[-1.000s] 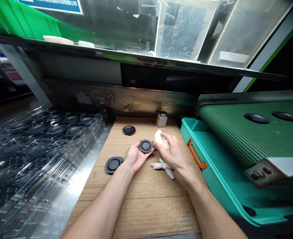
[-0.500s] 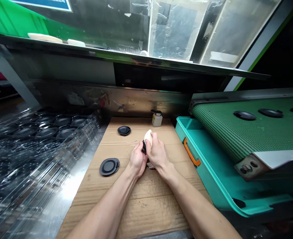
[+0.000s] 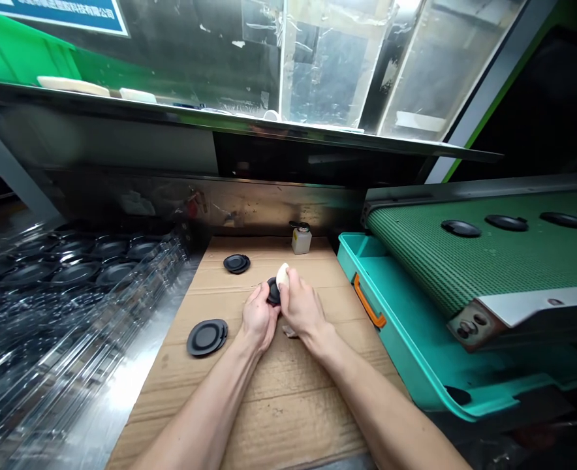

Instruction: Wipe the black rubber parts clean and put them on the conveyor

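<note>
Over the middle of the cardboard sheet, my left hand is closed around a small round black plastic part, mostly covered by the fingers. In my right hand is a white pad, pinched and held against the right side of the black part. The pad's exact kind cannot be made out. Left of my hands lie two overlapping black discs, with another small pair of black discs farther back. A square bottle with a dark top stands at the back of the cardboard.
Clear trays of black parts are stacked at left. To the right, a teal bin with an orange handle sits below a green conveyor belt carrying several black discs. A metal shelf edge runs overhead.
The view has shifted slightly. The black part now shows more of its face between my hands, and the white pad stays in my right hand beside it.
</note>
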Demonstrator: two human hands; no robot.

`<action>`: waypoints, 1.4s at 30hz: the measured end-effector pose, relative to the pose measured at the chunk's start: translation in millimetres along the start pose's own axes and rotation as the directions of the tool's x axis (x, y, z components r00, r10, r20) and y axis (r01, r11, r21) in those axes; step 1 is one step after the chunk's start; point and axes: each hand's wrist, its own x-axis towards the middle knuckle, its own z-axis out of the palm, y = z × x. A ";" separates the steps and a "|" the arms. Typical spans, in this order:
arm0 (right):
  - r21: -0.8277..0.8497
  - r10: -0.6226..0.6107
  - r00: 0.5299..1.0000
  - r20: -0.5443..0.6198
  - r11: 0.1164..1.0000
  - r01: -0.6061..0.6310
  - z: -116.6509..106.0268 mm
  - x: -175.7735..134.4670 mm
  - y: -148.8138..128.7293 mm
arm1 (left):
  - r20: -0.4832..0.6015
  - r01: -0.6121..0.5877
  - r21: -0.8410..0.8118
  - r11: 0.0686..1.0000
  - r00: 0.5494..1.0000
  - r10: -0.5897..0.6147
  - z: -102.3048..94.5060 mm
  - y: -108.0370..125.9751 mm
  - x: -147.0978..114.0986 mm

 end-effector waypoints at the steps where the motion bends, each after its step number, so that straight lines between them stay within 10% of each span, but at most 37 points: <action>1: -0.012 -0.015 1.000 0.008 1.000 0.015 -0.4 0.0 0.9 | -0.005 0.001 -0.004 1.000 1.000 -0.001 -0.2 0.5 0.3; 11: 0.055 -0.025 0.999 0.024 0.998 0.023 -4.0 4.3 15.8 | -0.015 0.051 0.011 0.999 0.999 -0.051 -3.9 5.5 6.0; 17: 0.112 0.198 0.969 -0.146 0.977 -0.183 -12.7 12.8 56.5 | 0.019 0.248 -0.080 0.966 0.969 -0.247 -5.4 16.9 5.7; 23: -0.087 0.276 0.961 0.010 0.958 -0.274 -4.5 11.2 66.0 | 0.041 0.369 -0.174 0.913 0.929 -0.368 -3.4 27.5 2.7; 33: -0.180 0.224 0.972 -0.069 0.956 -0.233 2.6 11.5 74.9 | 0.227 0.473 -0.244 0.847 0.877 -0.424 -4.1 34.8 -4.0; 38: -0.172 0.226 0.972 -0.069 0.957 -0.235 2.6 10.9 74.4 | 0.240 0.382 -0.100 0.919 0.905 -0.351 4.4 34.2 -11.4; 42: -0.177 0.218 0.974 -0.068 0.958 -0.226 3.5 11.6 75.5 | 0.243 0.010 0.229 0.973 0.968 -0.067 13.4 26.8 -20.4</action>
